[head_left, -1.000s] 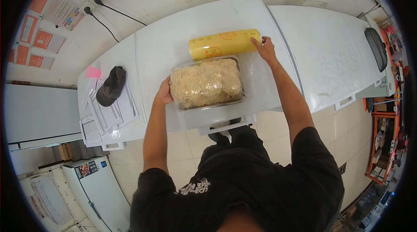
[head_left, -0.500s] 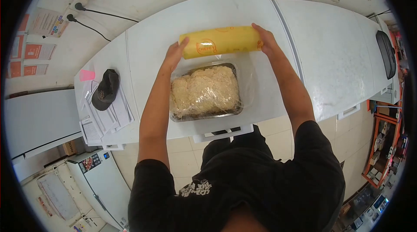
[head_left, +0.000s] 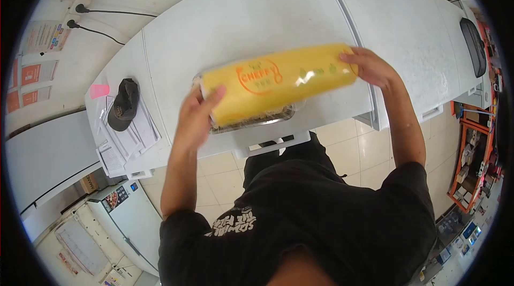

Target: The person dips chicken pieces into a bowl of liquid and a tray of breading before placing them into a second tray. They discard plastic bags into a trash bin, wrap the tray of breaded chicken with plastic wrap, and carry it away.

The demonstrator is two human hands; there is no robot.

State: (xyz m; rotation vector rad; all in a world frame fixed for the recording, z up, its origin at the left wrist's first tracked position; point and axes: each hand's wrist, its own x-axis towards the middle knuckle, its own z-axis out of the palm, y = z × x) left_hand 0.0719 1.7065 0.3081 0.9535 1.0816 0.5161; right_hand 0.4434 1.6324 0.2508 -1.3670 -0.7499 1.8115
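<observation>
A big yellow roll of cling film (head_left: 289,77) with orange and green print is held up, tilted, its right end higher. My left hand (head_left: 195,120) is closed around its left end, the thumb on the front face. At the right end my right hand (head_left: 375,67) grips it, thumb on top. Beneath the roll, a metal tray (head_left: 273,120) sits near the table's front edge. The roll hides most of the tray and the pale, film-covered food in it; only the front rim and a strip of contents show.
The white surface (head_left: 235,23) has a seam before a second white top (head_left: 401,34) on the right. To the left lie a dark cap (head_left: 124,106), papers (head_left: 136,141) and a pink cup (head_left: 99,91). A black case (head_left: 473,47) rests far right.
Both hands have lifted the roll and brought it nearer to me, over the tray. It now looks larger and covers most of the food that was visible before.
</observation>
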